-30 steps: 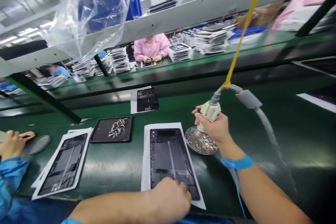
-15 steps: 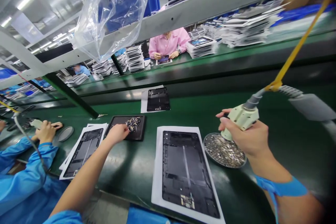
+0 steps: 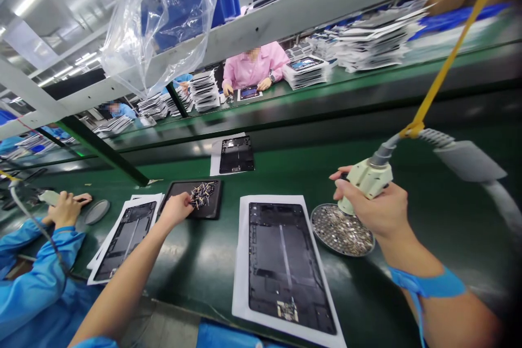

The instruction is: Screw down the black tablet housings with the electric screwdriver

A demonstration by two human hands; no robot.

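My left hand [image 3: 176, 210] reaches to a dark shallow tray [image 3: 173, 189]. Its fingers pinch together at the left side of a loose pile of small slender parts [image 3: 203, 194]; whatever they hold is hidden. My right hand [image 3: 377, 204] is wrapped round a pale green electric screwdriver [image 3: 369, 178], pointing down over a round dish [image 3: 369, 253] of small metal screws [image 3: 345, 231]. The screwdriver's tip is hidden behind its body and the hand. Between my hands, a black tablet housing [image 3: 285, 261] lies on white sheeting [image 3: 241, 283], with a small board near its lower end.
Another black housing [image 3: 237, 154] lies farther back, and one more [image 3: 130, 236] to the left. A co-worker's hand [image 3: 65, 209] in a blue sleeve is at far left. A cable [image 3: 468, 160] hangs from a yellow strap [image 3: 452, 60]. A white beam [image 3: 281, 22] crosses above.
The view has shifted slightly, so the bench things sit a little farther left. Both my hands keep about the same places. Across the bench, the pink-sleeved person's hands have moved a little.
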